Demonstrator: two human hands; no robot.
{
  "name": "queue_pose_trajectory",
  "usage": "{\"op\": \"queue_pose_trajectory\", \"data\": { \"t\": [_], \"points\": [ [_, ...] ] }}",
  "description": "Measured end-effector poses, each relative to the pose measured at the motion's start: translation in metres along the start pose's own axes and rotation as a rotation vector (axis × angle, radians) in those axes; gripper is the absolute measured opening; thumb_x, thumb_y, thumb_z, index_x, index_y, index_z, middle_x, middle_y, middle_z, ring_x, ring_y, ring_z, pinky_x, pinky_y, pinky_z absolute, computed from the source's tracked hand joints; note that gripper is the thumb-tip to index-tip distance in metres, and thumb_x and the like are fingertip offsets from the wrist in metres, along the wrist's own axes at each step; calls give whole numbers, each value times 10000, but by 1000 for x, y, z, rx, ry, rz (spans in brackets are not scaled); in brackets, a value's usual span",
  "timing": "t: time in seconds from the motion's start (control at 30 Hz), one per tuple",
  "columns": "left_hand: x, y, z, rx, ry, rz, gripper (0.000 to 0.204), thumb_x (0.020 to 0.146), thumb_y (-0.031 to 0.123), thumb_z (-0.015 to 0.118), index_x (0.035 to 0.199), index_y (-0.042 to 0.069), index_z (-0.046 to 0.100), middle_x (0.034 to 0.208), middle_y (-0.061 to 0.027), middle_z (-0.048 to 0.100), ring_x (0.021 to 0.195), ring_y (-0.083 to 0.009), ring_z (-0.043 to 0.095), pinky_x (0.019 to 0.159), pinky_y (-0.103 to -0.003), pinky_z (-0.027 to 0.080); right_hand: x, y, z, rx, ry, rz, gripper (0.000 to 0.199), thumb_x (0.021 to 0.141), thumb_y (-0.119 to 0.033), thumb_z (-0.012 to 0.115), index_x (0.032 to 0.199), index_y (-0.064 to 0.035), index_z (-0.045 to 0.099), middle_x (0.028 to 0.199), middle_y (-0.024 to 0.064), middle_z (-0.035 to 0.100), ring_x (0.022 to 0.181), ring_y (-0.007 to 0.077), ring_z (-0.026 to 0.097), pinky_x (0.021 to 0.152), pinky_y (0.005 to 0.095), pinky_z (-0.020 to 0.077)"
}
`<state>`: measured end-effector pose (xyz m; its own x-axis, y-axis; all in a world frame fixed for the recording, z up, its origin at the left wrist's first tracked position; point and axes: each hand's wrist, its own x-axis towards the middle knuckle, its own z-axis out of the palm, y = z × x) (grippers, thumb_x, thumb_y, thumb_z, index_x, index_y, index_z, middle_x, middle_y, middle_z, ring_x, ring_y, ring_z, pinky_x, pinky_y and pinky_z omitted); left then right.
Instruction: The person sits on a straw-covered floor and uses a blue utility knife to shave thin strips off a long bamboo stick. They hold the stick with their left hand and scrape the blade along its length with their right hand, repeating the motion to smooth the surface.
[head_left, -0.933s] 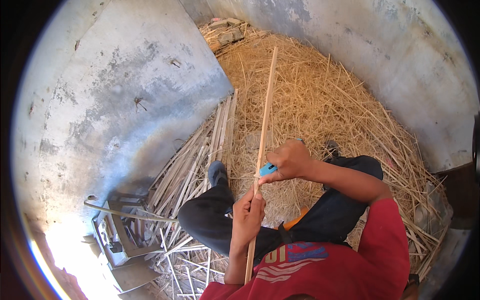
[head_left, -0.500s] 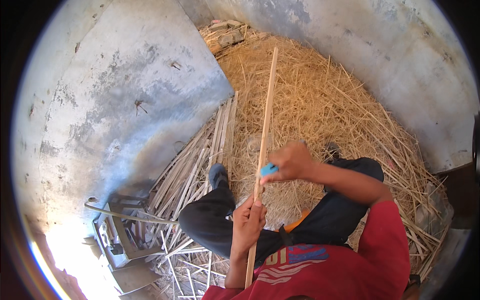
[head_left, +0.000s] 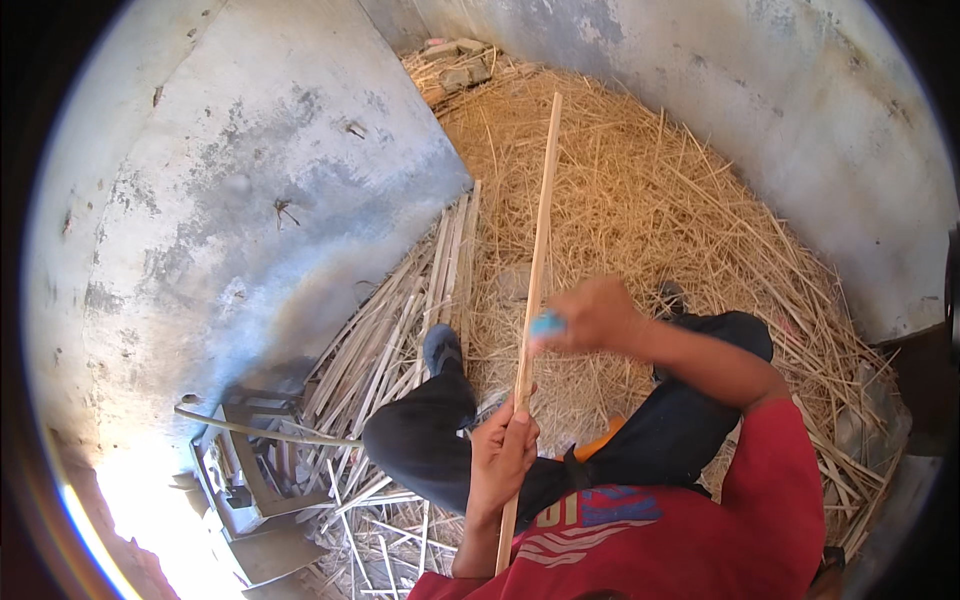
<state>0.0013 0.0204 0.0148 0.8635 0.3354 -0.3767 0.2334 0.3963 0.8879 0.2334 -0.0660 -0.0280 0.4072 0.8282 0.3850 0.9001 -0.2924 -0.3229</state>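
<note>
A long, pale wooden strip (head_left: 545, 200) runs away from my body, its far end raised over the shavings and its near end by my shirt. Low on the strip, my left hand (head_left: 503, 450) is wrapped round it, thumb on top. My right hand (head_left: 598, 318) is closed on a small blue tool (head_left: 547, 323) that meets the strip's right side, farther up than my left hand. Motion blurs this hand and the tool, so the blade or working edge cannot be made out.
Curly shavings (head_left: 640, 190) cover the floor ahead. Many split strips (head_left: 390, 310) lie piled on the left beside a grey wall panel (head_left: 290, 150). A small wooden frame (head_left: 265, 480) stands lower left, a thin rod (head_left: 270, 430) across it. My bent legs flank the work.
My right hand with the blue tool has shifted slightly up and to the right along the strip. The left hand keeps its hold, and the view has shifted a little.
</note>
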Motion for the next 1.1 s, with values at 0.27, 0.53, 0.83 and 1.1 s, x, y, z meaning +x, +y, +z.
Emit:
{"op": "queue_pose_trajectory", "data": {
  "t": [0.27,0.53,0.83,1.1],
  "points": [
    [4,8,4,107,29,40,381,1016,206,451,1325,-14,490,653,66,402,513,2,333,441,-153,270,-11,-20,1,67,-15,-38,736,764,-799,478,633,-93,640,484,91,549,437,270,584,416,402,449],
    [-6,-2,1,45,19,-25,381,1013,202,457,1328,-11,485,653,65,392,508,-3,323,441,-154,274,-8,-5,14,21,21,61,644,750,-744,566,583,-122,585,490,85,534,431,262,568,406,382,428],
    [-2,12,9,276,80,86,388,1017,184,453,1364,10,468,644,83,391,538,7,333,466,-170,252,-1,-9,6,20,147,-111,658,761,-746,549,580,-114,579,486,78,529,419,248,555,395,368,420],
    [-4,2,3,383,88,138,392,998,161,459,1364,23,481,651,66,416,572,-9,363,504,-188,296,-5,-6,13,37,75,-123,682,727,-783,544,530,-130,551,445,54,498,383,234,526,377,362,389]
  ]
}}
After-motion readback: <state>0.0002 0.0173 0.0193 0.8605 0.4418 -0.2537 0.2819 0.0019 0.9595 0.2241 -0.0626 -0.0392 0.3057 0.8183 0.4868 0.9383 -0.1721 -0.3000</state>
